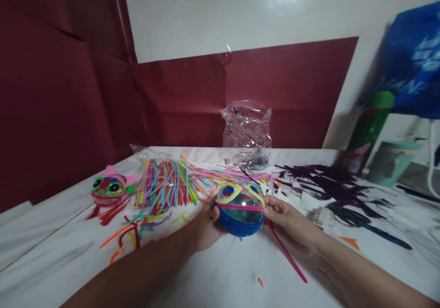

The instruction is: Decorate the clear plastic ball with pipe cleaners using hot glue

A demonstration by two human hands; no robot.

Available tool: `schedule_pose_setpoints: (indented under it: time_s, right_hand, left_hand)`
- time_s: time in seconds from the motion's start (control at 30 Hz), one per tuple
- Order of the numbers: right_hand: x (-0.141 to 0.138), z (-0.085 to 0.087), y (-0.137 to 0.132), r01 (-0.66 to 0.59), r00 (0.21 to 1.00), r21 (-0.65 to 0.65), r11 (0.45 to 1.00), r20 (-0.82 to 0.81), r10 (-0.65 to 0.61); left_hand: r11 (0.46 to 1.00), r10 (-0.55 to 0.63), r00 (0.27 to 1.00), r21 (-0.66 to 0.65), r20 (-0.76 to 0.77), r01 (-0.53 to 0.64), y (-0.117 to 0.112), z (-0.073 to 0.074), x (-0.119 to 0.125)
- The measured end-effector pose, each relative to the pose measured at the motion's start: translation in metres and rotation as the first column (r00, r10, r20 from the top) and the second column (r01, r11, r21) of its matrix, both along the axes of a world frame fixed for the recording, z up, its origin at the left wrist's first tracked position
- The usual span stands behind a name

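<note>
- Head view: a white table (pixel 213 280) spreads below, a dark red sheet (pixel 292 83) on the wall behind it
- A heap of dark purple strips (pixel 330 179) lies on the table's right side
- A bundle of coloured stems (pixel 165 184), partly in clear plastic, lies towards the left
- The ball (pixel 242 225), clear above and blue below with yellow-ringed eyes (pixel 228 191), sits between both hands; whether it touches the table, I cannot tell
- Left hand (pixel 206 228) grasps the ball's left side
- Right hand (pixel 285 214) pinches a pink strip (pixel 240 207) against the ball's right side
- An orange scrap (pixel 260 282) lies nearer the camera than the ball
</note>
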State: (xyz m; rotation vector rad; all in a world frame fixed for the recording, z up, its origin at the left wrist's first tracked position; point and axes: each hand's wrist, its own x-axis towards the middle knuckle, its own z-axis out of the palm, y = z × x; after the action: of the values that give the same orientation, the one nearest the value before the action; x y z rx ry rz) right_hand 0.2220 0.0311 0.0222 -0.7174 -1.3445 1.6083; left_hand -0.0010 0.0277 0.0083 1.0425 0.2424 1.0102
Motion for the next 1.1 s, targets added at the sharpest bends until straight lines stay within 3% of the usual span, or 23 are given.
schedule_pose_setpoints:
  time_s: [0.5, 0.93, 1.1]
  right_hand:
    - [0.002, -0.015, 0.007, -0.058, 0.997, -0.057, 0.997, -0.055, 0.055]
    - [0.001, -0.011, 0.007, 0.011, 1.0, -0.013, 1.0, -0.017, -0.011]
    - [-0.001, -0.003, 0.004, 0.051, 0.999, -0.001, 0.999, -0.013, -0.051]
  left_hand:
    - [0.995, 0.077, 0.996, -0.066, 0.034, -0.074, -0.002, -0.003, 0.004]
    - [0.998, -0.059, 0.996, -0.011, 0.068, 0.06, 0.003, -0.003, -0.002]
    - [0.999, 0.045, 0.999, 0.001, 0.011, -0.045, 0.011, -0.01, -0.005]
